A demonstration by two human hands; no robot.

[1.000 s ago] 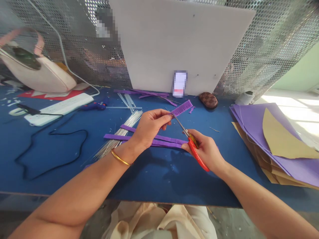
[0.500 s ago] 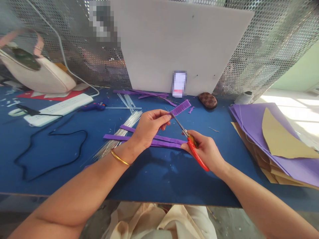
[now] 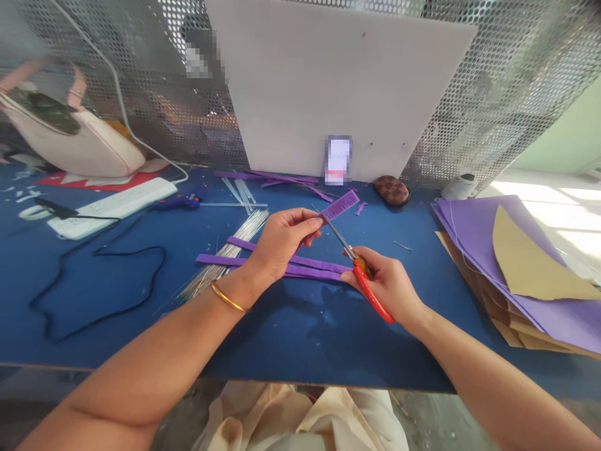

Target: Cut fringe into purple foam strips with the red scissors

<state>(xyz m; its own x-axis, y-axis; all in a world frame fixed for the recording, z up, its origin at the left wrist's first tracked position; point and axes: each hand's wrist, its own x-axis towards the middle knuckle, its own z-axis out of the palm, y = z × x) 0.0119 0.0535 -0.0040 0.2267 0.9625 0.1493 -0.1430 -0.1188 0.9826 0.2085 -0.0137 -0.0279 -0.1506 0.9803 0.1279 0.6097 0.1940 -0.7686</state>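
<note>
Between thumb and fingers, my left hand (image 3: pixel 288 238) pinches a purple paper strip (image 3: pixel 342 203) whose lower edge is snipped into a fringe. My right hand (image 3: pixel 387 275) is closed around red-handled scissors (image 3: pixel 370 291). Their blades point up and left and meet the strip's edge close to my left fingertips. Below my hands, two long purple strips (image 3: pixel 314 272) lie across the table, partly hidden by my left hand and wrist. They rest over a bundle of thin pale wires (image 3: pixel 211 275).
At right lies a stack of purple and brown sheets (image 3: pixel 474 250). A phone (image 3: pixel 338 160) leans on the white board (image 3: pixel 347 81), near a checkered pouch (image 3: pixel 392 190). Further left are glue sticks (image 3: pixel 237 193), a blue glue gun (image 3: pixel 181 200), a power strip (image 3: pixel 115 207), a cord and a handbag (image 3: pixel 89 141).
Both hands, the strip and the scissors hold almost the same position. The camera view has shifted very slightly.
</note>
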